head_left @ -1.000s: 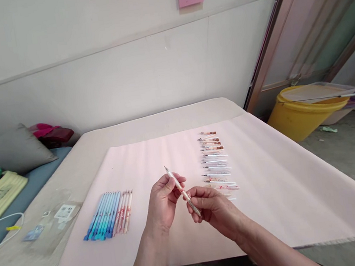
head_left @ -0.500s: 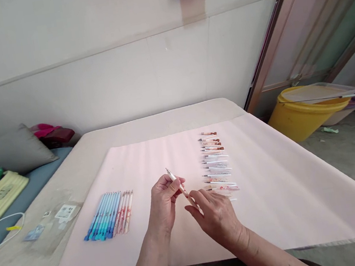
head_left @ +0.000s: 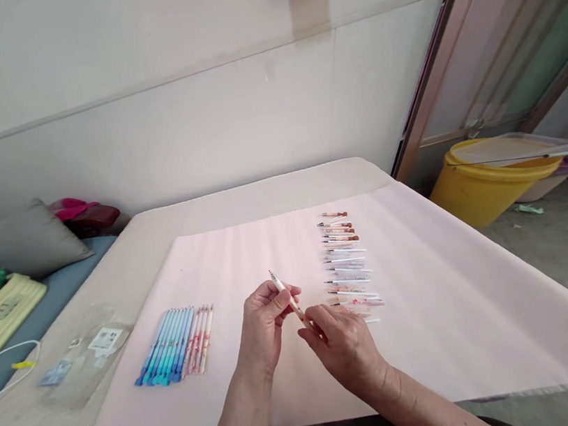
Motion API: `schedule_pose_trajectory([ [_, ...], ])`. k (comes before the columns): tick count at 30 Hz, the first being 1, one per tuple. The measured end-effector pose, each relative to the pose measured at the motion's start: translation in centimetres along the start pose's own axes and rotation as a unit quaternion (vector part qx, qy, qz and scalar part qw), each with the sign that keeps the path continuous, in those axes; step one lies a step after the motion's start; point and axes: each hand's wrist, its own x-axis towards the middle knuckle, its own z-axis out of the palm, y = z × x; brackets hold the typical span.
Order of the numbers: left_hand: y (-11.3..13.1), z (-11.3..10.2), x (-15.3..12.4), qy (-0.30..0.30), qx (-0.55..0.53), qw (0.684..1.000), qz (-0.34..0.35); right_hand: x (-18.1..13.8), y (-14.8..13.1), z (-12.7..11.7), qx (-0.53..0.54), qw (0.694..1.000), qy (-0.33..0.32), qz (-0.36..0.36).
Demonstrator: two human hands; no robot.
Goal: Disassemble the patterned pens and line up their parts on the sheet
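A white pen with reddish marks is held slantwise between my two hands, its tip pointing up and away from me. My left hand pinches the barrel near the tip between thumb and fingers. On the lower end, the thumb and fingers of my right hand are closed; they partly hide that end. To the left lies a row of blue pens, with several pinkish patterned pens beside them. Right of my hands, a column of separate pen parts or refills runs up the pink sheet.
The pink sheet covers most of the table. At left lie a clear plastic bag with labels, a white cable and a grey pillow. A yellow bin stands on the floor at right, and a white wall rises behind.
My right thumb and fingers have closed around the pen's lower end. The pen and both hands have shifted very slightly to the right.
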Motion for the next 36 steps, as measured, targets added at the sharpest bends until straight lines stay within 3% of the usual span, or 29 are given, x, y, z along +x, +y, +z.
schedule_pose_trajectory([
  [4,0.1,0.0,0.0,-0.012,-0.009,1.000,-0.007,0.4,-0.3,-0.4,0.057,0.997,-0.017,0.053],
  [6,0.2,0.1,0.0,-0.012,-0.018,1.000,-0.011,0.7,-0.4,-0.8,0.142,0.983,-0.036,0.108],
  [8,0.2,0.1,0.0,-0.008,-0.028,0.999,-0.015,1.1,-0.5,-1.4,0.293,0.936,-0.091,0.173],
  [11,0.3,0.1,-0.1,-0.013,-0.038,0.999,-0.025,1.5,-0.7,-2.4,0.508,0.809,-0.188,0.229],
  [13,0.3,0.1,-0.1,-0.026,-0.043,0.998,-0.028,1.7,-0.7,-2.8,0.557,0.768,-0.209,0.236],
  [15,0.2,0.0,-0.1,-0.036,-0.042,0.998,-0.023,1.6,-0.6,-2.9,0.544,0.781,-0.207,0.226],
  [19,-0.1,-0.1,0.1,-0.007,-0.024,0.999,-0.025,1.3,-0.3,-2.0,0.396,0.887,-0.147,0.186],
  [21,-0.3,-0.2,0.1,0.013,-0.021,0.999,-0.031,1.1,-0.3,-1.6,0.342,0.915,-0.115,0.180],
  [22,-0.3,-0.2,0.2,0.017,-0.020,0.999,-0.032,1.1,-0.3,-1.6,0.347,0.912,-0.113,0.188],
  [24,-0.3,-0.1,0.2,0.016,-0.017,0.999,-0.033,1.2,-0.4,-1.7,0.418,0.872,-0.136,0.216],
  [28,-0.1,0.0,0.1,-0.002,-0.017,0.999,-0.037,1.5,-0.4,-2.3,0.590,0.732,-0.194,0.279],
  [30,-0.1,0.0,0.0,-0.021,-0.023,0.999,-0.045,1.6,-0.4,-2.4,0.627,0.690,-0.209,0.296],
  [32,-0.2,-0.1,0.0,-0.031,-0.029,0.998,-0.049,1.6,-0.3,-2.2,0.631,0.687,-0.209,0.295],
  [36,-0.7,-0.4,0.2,-0.001,-0.031,0.998,-0.049,1.7,-0.1,-1.4,0.542,0.778,-0.138,0.287],
])
